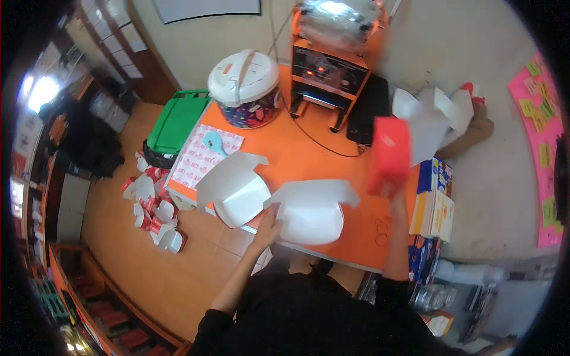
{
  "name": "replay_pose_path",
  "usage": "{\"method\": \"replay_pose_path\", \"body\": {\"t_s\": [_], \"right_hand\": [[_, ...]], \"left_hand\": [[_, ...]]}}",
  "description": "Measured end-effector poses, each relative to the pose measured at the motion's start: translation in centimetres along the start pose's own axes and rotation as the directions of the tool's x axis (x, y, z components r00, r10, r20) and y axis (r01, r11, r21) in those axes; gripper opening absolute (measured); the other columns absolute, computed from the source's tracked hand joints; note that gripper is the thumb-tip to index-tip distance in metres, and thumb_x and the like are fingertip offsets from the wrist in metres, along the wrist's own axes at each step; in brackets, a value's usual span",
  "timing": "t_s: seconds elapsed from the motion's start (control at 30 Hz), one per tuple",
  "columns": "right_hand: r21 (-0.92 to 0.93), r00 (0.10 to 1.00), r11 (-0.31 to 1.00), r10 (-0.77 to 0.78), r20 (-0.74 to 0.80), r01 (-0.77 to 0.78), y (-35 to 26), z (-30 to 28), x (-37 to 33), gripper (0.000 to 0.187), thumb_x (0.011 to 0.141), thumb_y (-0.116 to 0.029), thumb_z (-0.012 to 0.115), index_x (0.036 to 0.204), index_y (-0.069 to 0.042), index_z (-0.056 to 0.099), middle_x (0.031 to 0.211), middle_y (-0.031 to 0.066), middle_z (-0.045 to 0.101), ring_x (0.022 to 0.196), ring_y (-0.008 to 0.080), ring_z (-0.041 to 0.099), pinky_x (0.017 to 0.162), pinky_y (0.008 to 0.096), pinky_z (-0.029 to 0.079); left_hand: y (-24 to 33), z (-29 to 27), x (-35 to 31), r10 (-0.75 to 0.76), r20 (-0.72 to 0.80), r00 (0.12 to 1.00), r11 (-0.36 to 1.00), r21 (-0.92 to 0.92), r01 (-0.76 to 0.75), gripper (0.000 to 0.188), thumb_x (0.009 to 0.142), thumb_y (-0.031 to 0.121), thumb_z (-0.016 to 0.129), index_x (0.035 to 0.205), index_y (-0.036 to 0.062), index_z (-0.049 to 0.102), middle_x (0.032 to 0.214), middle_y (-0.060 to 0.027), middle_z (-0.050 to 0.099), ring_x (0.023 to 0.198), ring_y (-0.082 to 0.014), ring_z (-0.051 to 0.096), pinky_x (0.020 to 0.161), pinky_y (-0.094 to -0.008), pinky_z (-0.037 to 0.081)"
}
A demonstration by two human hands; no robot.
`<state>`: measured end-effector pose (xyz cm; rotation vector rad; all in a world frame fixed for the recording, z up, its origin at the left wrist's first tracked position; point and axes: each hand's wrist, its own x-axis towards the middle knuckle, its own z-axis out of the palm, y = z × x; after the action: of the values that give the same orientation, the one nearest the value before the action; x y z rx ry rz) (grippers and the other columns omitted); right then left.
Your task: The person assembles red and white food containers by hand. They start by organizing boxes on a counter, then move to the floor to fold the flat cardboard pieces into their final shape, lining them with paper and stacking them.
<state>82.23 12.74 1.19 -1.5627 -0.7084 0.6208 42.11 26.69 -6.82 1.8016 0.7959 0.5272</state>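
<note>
Two paper food boxes with white insides and raised flaps stand side by side at the near edge of the orange table [320, 155]. My left hand [266, 228] is between them, its fingers closed on the near left wall of the right-hand food box [312, 222]. The left-hand food box [240, 199] sits just beside those fingers. My right hand [393, 197] grips a red food box [390, 151] by its lower end, tilted over the table's right side. White flaps show beyond it, and motion blurs it slightly.
A white-lidded rice cooker [243, 80] and an orange sealing machine [328, 77] with a trailing cable stand at the back. A light-blue rice paddle [213, 142] lies on printed paper. Left are a green bin [178, 121] and several piled food boxes [159, 207] on the floor.
</note>
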Motion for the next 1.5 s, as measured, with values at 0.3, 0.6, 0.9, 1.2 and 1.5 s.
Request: {"method": "replay_pose_path", "body": {"t_s": [0.3,0.6,0.9,1.2,1.5], "right_hand": [[-0.618,0.997,0.785,-0.004,-0.073,-0.042,-1.2,9.5,-11.4,0.039,0.087,-0.016,0.066,0.124,-0.004,0.063,0.089,0.0203,0.068,0.081,0.0339,0.068,0.074,0.043,0.053],[-0.877,0.999,0.48,-0.016,-0.05,-0.036,-1.5,6.6,-9.8,0.044,0.082,-0.014,0.068,0.126,-0.01,0.063,0.09,0.0222,0.069,0.082,0.0407,0.067,0.077,0.0485,0.055],[-0.97,0.834,0.236,-0.523,-0.176,-0.057,-5.8,13.6,-11.5,0.039,0.087,-0.026,0.067,0.116,-0.002,0.059,0.094,0.0184,0.065,0.085,0.0321,0.065,0.065,0.0477,0.051],[-0.852,0.978,0.484,-0.04,0.206,0.2,-3.5,21.6,-11.9,0.026,0.082,-0.024,0.064,0.098,-0.005,0.061,0.081,0.0157,0.069,0.069,0.0356,0.07,0.059,0.0462,0.054],[-0.827,0.964,0.502,-0.063,0.258,0.254,-3.2,21.3,-11.4,0.027,0.08,-0.023,0.065,0.099,-0.004,0.062,0.078,0.0173,0.068,0.07,0.0368,0.069,0.062,0.0477,0.054]], "left_hand": [[3.5,5.1,-0.5,0.155,-0.284,0.946,0.982,-0.056,-0.178,0.063,0.093,0.027,0.06,0.144,0.0008,0.035,0.14,-0.0212,0.048,0.13,-0.0317,0.048,0.102,-0.0378,0.042],[4.4,2.9,1.4,0.114,0.026,0.993,0.985,0.127,-0.116,0.046,0.082,0.007,0.06,0.127,-0.0002,0.057,0.088,-0.0123,0.051,0.077,-0.0234,0.057,0.065,-0.0329,0.046],[6.7,4.0,0.6,0.005,-0.052,0.999,0.945,0.326,0.012,0.051,0.082,0.016,0.063,0.131,0.0053,0.057,0.093,-0.0174,0.066,0.074,-0.0316,0.066,0.065,-0.043,0.052],[9.4,4.4,0.1,-0.06,-0.093,0.994,0.9,0.426,0.094,0.062,0.081,0.035,0.068,0.137,0.0116,0.055,0.136,-0.0143,0.058,0.094,-0.0384,0.068,0.074,-0.0464,0.055],[9.2,4.2,-0.3,-0.003,-0.116,0.993,0.91,0.413,0.051,0.077,0.076,0.034,0.073,0.144,0.0086,0.047,0.139,-0.014,0.056,0.108,-0.0359,0.064,0.08,-0.0443,0.054]]}}
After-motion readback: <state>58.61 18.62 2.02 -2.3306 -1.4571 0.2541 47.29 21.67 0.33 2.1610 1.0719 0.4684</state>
